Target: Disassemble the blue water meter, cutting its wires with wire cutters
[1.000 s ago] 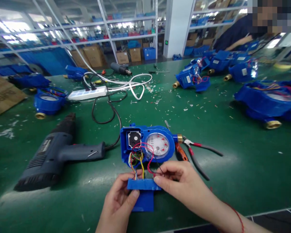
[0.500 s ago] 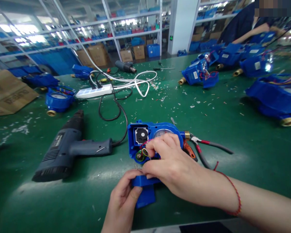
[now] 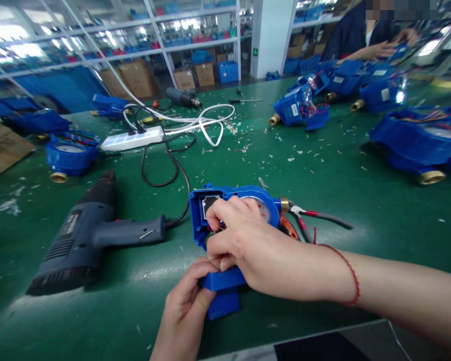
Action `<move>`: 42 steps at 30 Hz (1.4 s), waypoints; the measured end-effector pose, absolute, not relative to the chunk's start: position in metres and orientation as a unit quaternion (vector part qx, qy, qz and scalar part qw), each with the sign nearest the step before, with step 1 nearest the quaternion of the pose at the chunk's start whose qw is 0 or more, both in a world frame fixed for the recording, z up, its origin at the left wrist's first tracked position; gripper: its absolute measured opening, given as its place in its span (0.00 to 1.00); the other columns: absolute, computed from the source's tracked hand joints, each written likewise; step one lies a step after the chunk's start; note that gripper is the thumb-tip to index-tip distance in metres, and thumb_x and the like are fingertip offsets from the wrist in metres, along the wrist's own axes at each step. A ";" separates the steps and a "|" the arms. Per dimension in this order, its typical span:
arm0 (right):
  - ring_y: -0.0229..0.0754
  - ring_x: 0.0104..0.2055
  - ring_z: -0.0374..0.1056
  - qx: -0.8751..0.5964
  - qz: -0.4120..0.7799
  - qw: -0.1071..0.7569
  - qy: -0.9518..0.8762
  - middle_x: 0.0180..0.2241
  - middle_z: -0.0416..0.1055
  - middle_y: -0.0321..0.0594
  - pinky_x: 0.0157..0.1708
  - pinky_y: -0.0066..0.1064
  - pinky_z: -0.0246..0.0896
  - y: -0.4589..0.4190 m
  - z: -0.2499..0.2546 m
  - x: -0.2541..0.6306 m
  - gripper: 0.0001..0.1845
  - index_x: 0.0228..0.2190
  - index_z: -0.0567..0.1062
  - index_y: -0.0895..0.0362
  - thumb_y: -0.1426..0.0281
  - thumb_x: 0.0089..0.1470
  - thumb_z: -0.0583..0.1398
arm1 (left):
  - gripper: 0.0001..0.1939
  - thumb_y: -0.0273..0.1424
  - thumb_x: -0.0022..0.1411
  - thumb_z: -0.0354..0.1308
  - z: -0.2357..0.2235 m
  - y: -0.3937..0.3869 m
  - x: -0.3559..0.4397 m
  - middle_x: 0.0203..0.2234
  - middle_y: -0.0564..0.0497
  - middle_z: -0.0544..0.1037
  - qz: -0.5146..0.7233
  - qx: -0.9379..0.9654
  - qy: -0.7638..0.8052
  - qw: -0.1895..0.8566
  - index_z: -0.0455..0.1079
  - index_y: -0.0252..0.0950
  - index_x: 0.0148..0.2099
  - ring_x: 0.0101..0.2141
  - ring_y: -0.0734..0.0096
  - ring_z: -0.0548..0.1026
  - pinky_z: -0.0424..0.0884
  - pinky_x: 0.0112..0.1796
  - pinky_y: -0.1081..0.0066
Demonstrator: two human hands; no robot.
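A blue water meter with an open housing and a round dial lies on the green bench in front of me. My left hand pinches the near edge of its blue cover, thumb below and fingers on top. Over the housing, my right hand is closed, its fingertips bent down at the wires inside; what they grip is hidden behind the fingers. The meter's brass fitting points right, beside red-and-grey-handled pliers and an orange-handled tool.
A heat gun lies to the left, its cord running toward a white power strip. Several blue meters stand at the back and right. Scraps litter the green bench. A co-worker handles a meter at the far right.
My view has shifted a little, so the bench things sit further left. My right hand has moved over the housing's inside and now covers the wires. My left hand keeps its grip on the cover.
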State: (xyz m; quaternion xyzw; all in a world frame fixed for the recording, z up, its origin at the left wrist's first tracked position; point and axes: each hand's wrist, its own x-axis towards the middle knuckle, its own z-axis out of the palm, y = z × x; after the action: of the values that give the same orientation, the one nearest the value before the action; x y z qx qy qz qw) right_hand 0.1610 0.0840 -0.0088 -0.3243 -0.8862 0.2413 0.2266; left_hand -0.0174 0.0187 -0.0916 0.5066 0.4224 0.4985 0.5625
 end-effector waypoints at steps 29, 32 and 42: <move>0.42 0.43 0.55 -0.260 0.282 0.056 -0.922 0.40 0.66 0.38 0.42 0.38 0.45 0.100 0.021 0.172 0.10 0.28 0.77 0.59 0.75 0.61 0.59 | 0.07 0.34 0.52 0.71 -0.092 0.013 -0.001 0.31 0.52 0.80 0.541 0.397 0.452 0.588 0.81 0.42 0.35 0.36 0.72 0.76 0.72 0.40 0.77; 0.42 0.44 0.57 -0.258 0.285 0.010 -0.923 0.42 0.66 0.39 0.43 0.38 0.46 0.104 0.029 0.175 0.09 0.31 0.78 0.59 0.77 0.61 0.58 | 0.08 0.35 0.50 0.72 -0.089 0.012 0.004 0.31 0.52 0.81 0.548 0.360 0.463 0.596 0.80 0.42 0.34 0.34 0.73 0.77 0.73 0.36 0.79; 0.45 0.44 0.55 -0.209 0.207 0.026 -0.955 0.45 0.67 0.39 0.38 0.39 0.47 0.103 0.024 0.173 0.07 0.26 0.74 0.59 0.75 0.55 0.61 | 0.12 0.34 0.46 0.75 -0.101 0.009 -0.003 0.34 0.51 0.83 0.519 0.377 0.501 0.582 0.81 0.42 0.36 0.37 0.69 0.79 0.75 0.40 0.77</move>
State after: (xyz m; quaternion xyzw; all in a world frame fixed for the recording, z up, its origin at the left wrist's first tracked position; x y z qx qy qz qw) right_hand 0.1732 0.1031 0.0239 -0.2095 -0.9553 0.2071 0.0260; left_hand -0.0028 0.0087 -0.1011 0.3770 0.5006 0.5186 0.5817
